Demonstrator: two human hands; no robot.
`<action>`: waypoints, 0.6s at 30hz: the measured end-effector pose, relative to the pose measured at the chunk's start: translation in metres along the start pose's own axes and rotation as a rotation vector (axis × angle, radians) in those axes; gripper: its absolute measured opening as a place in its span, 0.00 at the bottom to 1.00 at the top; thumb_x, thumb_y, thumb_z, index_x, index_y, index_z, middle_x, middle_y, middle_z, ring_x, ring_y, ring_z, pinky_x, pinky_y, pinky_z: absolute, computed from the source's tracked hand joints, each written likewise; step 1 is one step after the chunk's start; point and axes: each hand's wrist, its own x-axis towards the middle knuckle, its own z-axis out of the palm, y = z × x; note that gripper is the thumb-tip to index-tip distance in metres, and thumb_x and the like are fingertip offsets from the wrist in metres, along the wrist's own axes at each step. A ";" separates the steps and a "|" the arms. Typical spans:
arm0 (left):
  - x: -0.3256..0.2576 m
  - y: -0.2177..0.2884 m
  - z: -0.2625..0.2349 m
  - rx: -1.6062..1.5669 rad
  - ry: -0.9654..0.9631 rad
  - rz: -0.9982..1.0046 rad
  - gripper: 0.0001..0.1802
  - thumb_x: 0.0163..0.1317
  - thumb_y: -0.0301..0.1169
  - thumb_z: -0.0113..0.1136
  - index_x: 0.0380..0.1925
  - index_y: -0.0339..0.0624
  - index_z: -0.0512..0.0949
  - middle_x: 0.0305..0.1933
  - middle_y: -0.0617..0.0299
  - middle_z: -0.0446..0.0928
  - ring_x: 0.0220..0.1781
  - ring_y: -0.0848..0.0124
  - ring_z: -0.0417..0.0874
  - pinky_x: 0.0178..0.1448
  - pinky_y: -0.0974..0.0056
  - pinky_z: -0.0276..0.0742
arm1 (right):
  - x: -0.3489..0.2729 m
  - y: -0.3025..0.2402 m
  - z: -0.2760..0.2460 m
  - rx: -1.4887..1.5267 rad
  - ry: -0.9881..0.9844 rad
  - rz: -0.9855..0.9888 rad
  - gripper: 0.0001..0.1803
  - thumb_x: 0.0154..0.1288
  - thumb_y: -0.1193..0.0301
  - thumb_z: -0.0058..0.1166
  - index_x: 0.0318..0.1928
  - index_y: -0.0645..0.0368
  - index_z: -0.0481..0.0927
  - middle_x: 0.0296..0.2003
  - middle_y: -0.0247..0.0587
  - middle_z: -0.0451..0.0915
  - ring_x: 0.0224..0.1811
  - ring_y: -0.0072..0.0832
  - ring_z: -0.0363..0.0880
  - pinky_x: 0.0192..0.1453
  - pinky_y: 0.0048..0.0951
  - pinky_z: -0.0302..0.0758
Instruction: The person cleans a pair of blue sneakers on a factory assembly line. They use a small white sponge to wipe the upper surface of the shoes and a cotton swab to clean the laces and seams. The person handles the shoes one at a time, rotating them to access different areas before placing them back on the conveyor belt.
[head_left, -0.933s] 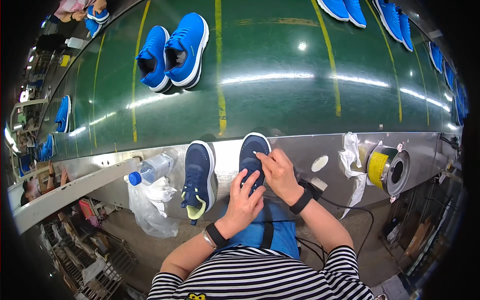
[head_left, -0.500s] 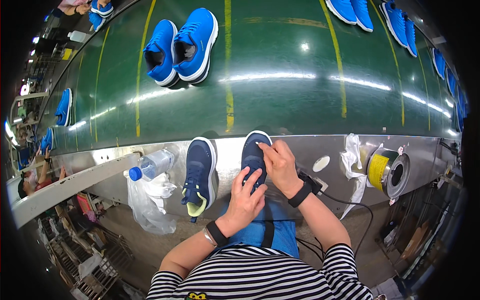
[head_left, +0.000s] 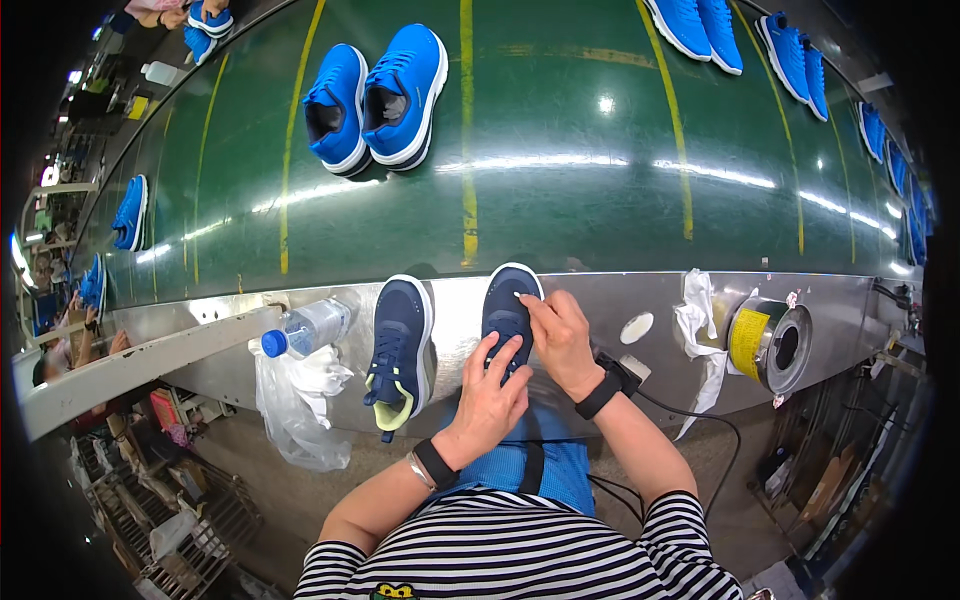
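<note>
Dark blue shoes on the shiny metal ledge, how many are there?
2. One dark blue shoe lies alone beside the water bottle. The other dark shoe is under the left hand and right hand, partly hidden.

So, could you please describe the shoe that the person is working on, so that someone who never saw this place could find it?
Start at the metal ledge along the near edge of the green conveyor belt. Two dark navy shoes lie there, toes toward the belt. It is the right-hand shoe, under the left hand and the right hand; the other navy shoe, nearer the plastic bottle, lies untouched.
</note>
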 end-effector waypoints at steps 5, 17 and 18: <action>0.000 0.001 0.000 0.017 -0.003 -0.001 0.18 0.45 0.21 0.65 0.39 0.43 0.78 0.64 0.49 0.66 0.69 0.41 0.58 0.68 0.45 0.61 | 0.008 -0.003 0.008 -0.004 0.110 -0.056 0.12 0.55 0.84 0.57 0.40 0.62 0.82 0.26 0.41 0.68 0.29 0.37 0.71 0.33 0.36 0.70; -0.005 -0.003 -0.008 -0.034 0.030 0.013 0.18 0.46 0.21 0.64 0.40 0.43 0.79 0.65 0.50 0.65 0.69 0.43 0.59 0.68 0.45 0.63 | -0.016 0.019 -0.039 0.644 0.258 0.565 0.10 0.70 0.75 0.51 0.47 0.59 0.82 0.32 0.31 0.76 0.32 0.18 0.73 0.39 0.20 0.71; -0.009 -0.006 -0.014 -0.044 0.033 0.000 0.17 0.47 0.21 0.64 0.40 0.42 0.79 0.65 0.50 0.65 0.69 0.43 0.59 0.68 0.46 0.62 | -0.023 0.020 -0.053 0.459 0.260 0.557 0.09 0.69 0.75 0.51 0.47 0.59 0.82 0.34 0.33 0.76 0.33 0.19 0.74 0.40 0.21 0.72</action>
